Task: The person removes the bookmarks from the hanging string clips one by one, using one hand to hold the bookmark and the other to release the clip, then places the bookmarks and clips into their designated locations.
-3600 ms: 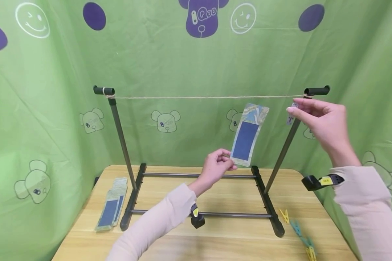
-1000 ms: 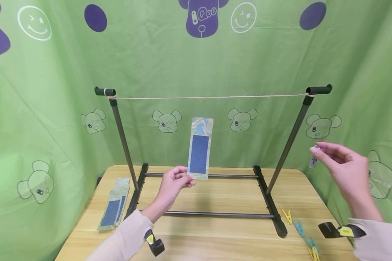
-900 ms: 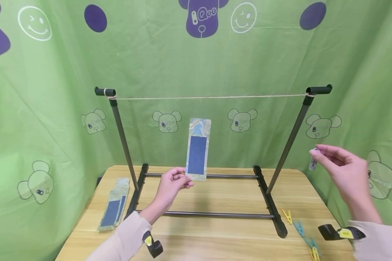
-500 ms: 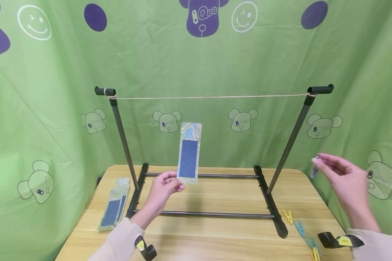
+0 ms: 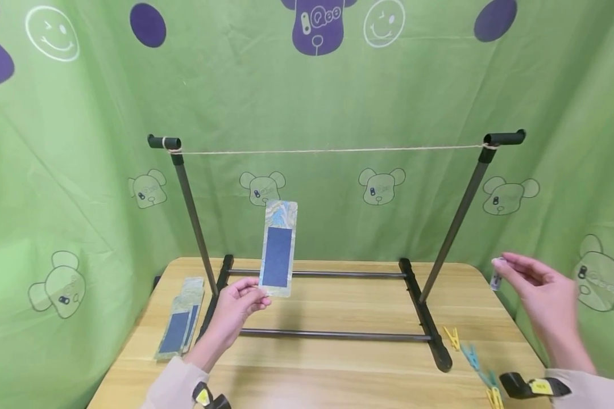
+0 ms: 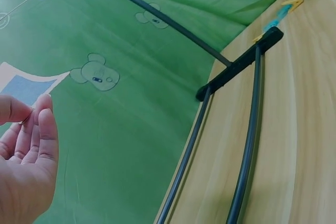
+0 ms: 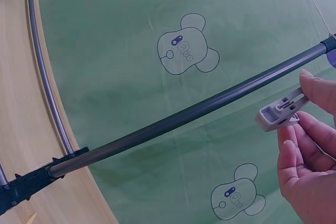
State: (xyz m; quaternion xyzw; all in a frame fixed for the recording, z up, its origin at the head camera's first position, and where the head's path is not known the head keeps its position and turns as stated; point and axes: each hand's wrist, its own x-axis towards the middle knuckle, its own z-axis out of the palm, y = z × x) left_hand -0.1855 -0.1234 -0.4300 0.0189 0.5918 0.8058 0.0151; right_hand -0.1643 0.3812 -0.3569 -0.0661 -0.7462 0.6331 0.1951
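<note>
Thumb and fingers of my left hand pinch the lower left corner of a long paper card, shaped like a bookmark. It stands nearly upright, with a marbled border and a dark blue panel, below the string. At the right, my right hand pinches a pale clothespin by its handle end. In the right wrist view this clothespin points away from the fingertips, beside the rack's post. The left wrist view shows only part of the card above the left hand.
The string runs between the two posts of a black rack on the wooden table. Similar cards lie overlapped at the left. Yellow and teal clothespins lie in a row at the right. Green curtains surround the table.
My left hand has carried the card left and down from near the string's right part. My right hand has lowered from the string's right end and shifted right, still holding the clothespin.
</note>
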